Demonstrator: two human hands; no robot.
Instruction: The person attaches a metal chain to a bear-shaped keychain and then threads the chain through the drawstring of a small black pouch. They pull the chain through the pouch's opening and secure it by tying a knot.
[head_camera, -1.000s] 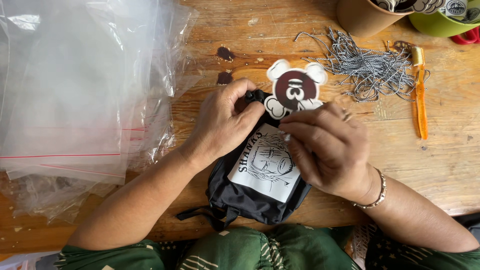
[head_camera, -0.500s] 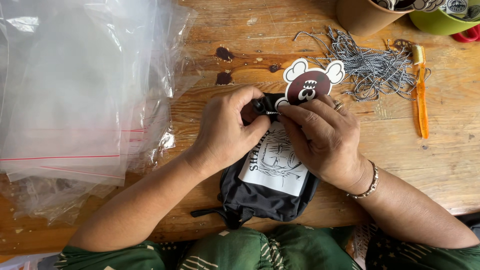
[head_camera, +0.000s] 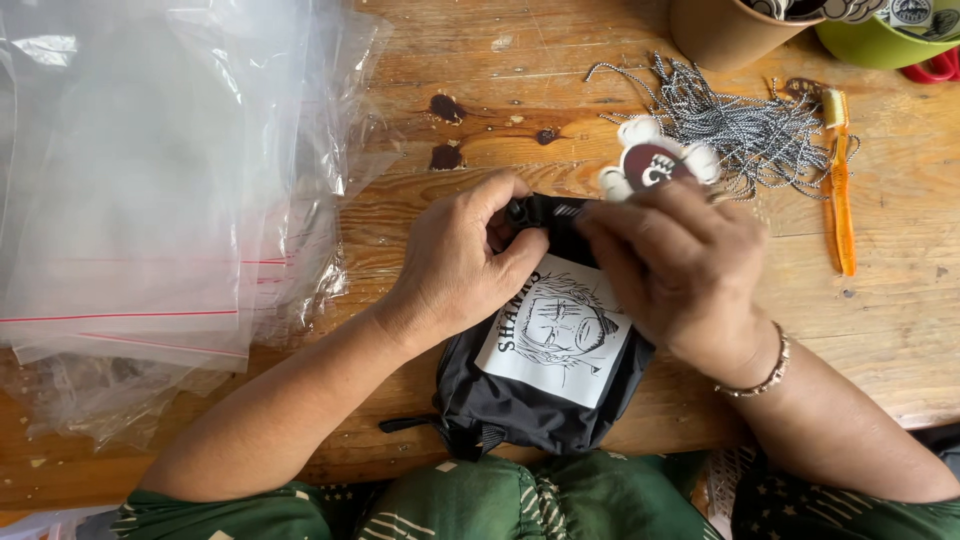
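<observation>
Black fabric pouch (head_camera: 520, 400) w/ a white printed portrait patch lies on the wooden table (head_camera: 560, 110) at the near edge, long axis running from the body up and slightly right. Its top end, zipper area, sits right between both hands. Left hand (head_camera: 460, 265) is curled shut, pinching the pouch's top edge; right hand (head_camera: 680, 270) is closed too, fingers pinched at the same spot, w/ a round brown-and-white bear-shaped tag (head_camera: 655, 163) poking out just above the fingertips. Both hands equally near. Exact grip point hidden under the fingers; can't tell if a cord is threaded yet. Beyond: pile of speckled cords (head_camera: 740, 125), orange tool (head_camera: 840, 190), clear plastic bags (head_camera: 150, 180) at left, cups cut off at top.
</observation>
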